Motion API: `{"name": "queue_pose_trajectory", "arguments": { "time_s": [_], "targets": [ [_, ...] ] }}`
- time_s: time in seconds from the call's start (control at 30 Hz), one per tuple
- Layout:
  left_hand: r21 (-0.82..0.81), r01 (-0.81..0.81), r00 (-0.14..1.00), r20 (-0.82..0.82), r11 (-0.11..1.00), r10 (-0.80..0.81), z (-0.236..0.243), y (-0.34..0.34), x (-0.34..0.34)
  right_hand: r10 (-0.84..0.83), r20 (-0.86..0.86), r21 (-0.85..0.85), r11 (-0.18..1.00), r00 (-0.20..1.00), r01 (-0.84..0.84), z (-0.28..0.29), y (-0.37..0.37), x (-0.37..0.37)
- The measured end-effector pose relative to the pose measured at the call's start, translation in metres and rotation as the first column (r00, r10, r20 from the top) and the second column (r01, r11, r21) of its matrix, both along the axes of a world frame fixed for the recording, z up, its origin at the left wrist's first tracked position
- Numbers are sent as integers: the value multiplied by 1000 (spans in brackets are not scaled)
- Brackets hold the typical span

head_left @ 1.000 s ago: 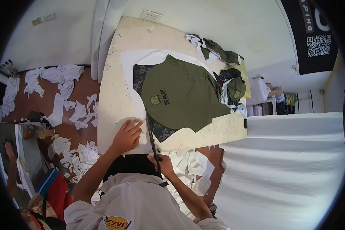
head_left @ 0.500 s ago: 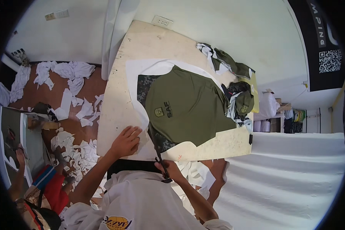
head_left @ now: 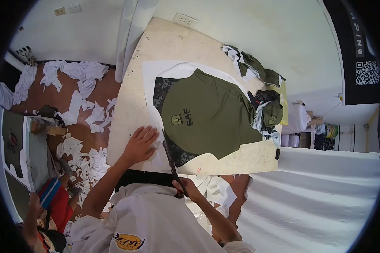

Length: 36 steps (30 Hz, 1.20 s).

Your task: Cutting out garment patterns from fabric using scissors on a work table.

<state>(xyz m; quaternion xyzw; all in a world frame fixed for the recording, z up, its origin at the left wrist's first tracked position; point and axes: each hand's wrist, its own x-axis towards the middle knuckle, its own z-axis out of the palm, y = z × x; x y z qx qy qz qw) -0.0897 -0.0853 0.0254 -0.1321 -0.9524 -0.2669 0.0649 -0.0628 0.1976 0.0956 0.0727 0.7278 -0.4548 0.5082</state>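
An olive-green shirt panel with dark camouflage at its side and a white margin lies spread on the wooden table. My right hand, at the table's near edge, is closed round the handles of long dark scissors. Their blades reach up to the panel's near-left edge, along the border of white and camouflage. My left hand rests flat, fingers extended, on the white margin and tabletop left of the blades. Part of the handles is hidden by my right fingers.
The pale wooden table meets the wall at its far side. Crumpled green and white fabric pieces lie at its right end. White scraps litter the floor. At lower left a co-worker in red shorts is beside another table.
The view has shifted slightly. My left hand remains flat and the scissors stay at the panel's edge. The co-worker's arm at the left has come down away from the green piece there.
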Motion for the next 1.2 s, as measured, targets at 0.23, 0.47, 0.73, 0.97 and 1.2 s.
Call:
{"name": "queue_pose_trajectory", "arguments": {
  "time_s": [0.23, 0.47, 0.73, 0.97, 1.2],
  "targets": [
    [-2, 2, 999, -52, 1000, -2, -9, 2, 2, -88, -5, -44, 995, 996, 88, -21, -16, -21],
    [22, 4, 998, -59, 1000, -2, -10, 3, 2, -59, -36, -19, 998, 998, 58, -41, -18, -42],
    [12, -19, 997, -73, 1000, 20, -7, 3, 3, 13, -74, 36, 999, 997, -10, -32, -23, -54],
    [-3, -20, 997, -75, 1000, 20, -8, 4, 3, 60, -104, 69, 996, 993, -53, -31, -10, -73],
    [-3, -30, 996, -82, 1000, 29, -8, 5, 1, 236, -145, 146, 966, 961, -215, -31, -7, -115]
  ]
}}
